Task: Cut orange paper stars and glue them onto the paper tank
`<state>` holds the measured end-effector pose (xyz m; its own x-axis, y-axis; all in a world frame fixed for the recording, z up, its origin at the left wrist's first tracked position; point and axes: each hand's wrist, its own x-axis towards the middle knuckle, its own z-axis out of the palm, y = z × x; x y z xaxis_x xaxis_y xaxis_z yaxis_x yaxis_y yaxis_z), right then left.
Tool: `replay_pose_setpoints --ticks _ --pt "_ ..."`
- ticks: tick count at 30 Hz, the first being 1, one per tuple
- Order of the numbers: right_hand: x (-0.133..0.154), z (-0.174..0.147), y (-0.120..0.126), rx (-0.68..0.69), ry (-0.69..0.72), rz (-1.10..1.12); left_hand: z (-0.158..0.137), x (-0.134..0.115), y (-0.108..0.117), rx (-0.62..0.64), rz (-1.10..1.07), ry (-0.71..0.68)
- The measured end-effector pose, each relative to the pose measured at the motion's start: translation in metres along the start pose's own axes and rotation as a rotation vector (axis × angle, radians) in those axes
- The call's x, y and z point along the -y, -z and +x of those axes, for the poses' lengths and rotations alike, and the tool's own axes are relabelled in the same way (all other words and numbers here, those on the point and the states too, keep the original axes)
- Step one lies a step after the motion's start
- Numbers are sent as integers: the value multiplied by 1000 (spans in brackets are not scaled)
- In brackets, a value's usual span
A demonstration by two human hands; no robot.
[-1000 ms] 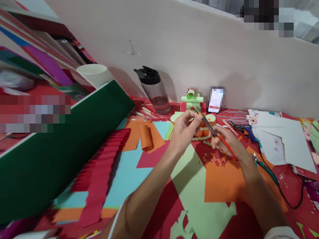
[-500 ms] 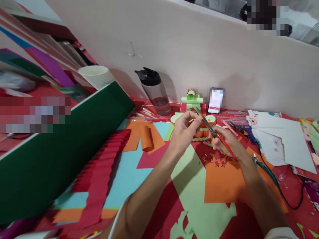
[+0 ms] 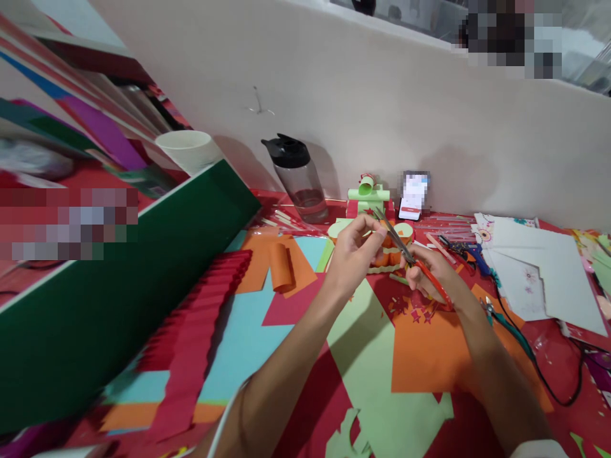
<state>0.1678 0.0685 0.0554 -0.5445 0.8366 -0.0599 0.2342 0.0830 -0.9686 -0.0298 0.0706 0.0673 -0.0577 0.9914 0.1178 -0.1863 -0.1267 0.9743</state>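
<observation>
In the middle of the head view, my right hand (image 3: 429,273) grips red-handled scissors (image 3: 429,280), their blades pointing up and left. My left hand (image 3: 358,245) is closed in a pinch beside the blades. Whatever lies between its fingertips is too small to make out. A speck of red shows just above them; I cannot tell whether it is held. Below the scissors, small red paper stars (image 3: 420,315) and scraps lie by an orange sheet (image 3: 429,356). Behind my hands, an orange and light green paper model (image 3: 403,230) is partly hidden.
A green board (image 3: 143,273) leans across the left, near pleated red paper (image 3: 191,343). At the back stand a water bottle (image 3: 300,184), a green paper piece (image 3: 367,194) and a phone (image 3: 413,196). Pliers (image 3: 510,324), a glue gun (image 3: 475,257) and white sheets (image 3: 568,273) lie right.
The view has shifted very slightly, so things sit a little lower in the picture. Both hands and the scissors keep almost the same pose.
</observation>
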Motion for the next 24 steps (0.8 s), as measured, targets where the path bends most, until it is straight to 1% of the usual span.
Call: replay_pose_setpoints --ticks 4,10,16,24 --pt "1 0 1 12 14 1 0 -2 1 6 43 -12" --pt "0 0 0 -3 -2 -27 1 -2 2 7 62 -37" --pt "0 1 -2 0 41 -12 0 0 2 23 58 -44" --pt "-1 2 -6 18 35 83 1 1 3 38 51 -52"
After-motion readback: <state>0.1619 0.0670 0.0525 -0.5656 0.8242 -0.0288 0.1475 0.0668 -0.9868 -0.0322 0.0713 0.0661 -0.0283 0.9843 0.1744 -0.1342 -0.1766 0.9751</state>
